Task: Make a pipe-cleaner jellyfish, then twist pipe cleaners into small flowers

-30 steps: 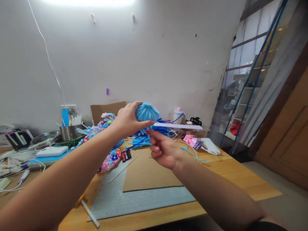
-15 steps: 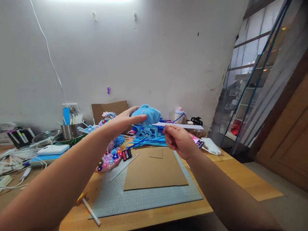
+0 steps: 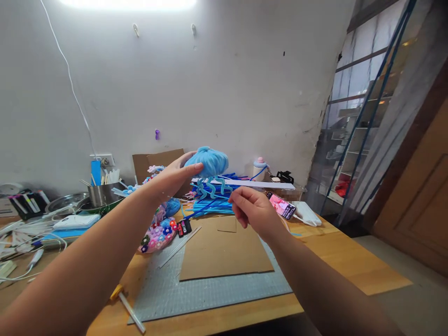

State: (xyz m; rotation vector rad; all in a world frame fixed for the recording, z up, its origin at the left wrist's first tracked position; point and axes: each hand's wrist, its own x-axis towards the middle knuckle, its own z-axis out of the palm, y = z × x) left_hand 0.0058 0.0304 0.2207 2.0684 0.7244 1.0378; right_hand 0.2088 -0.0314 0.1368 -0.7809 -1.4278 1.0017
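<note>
Cluttered wooden bench [image 3: 350, 266] by a white wall [image 3: 210, 93]
One mat [image 3: 210, 291], one cardboard [image 3: 224, 252]; my left hand [image 3: 171, 179] cups one pompom [image 3: 206, 164], right hand [image 3: 254, 212] loosely curled

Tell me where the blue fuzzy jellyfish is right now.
In the head view, the blue fuzzy jellyfish is held up at centre by the left hand, above the blue pipe cleaners, with the right hand just below right.

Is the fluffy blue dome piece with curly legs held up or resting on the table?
Held up: the left hand grips the fluffy blue dome piece, its curly legs dangling above the wooden table.
</note>
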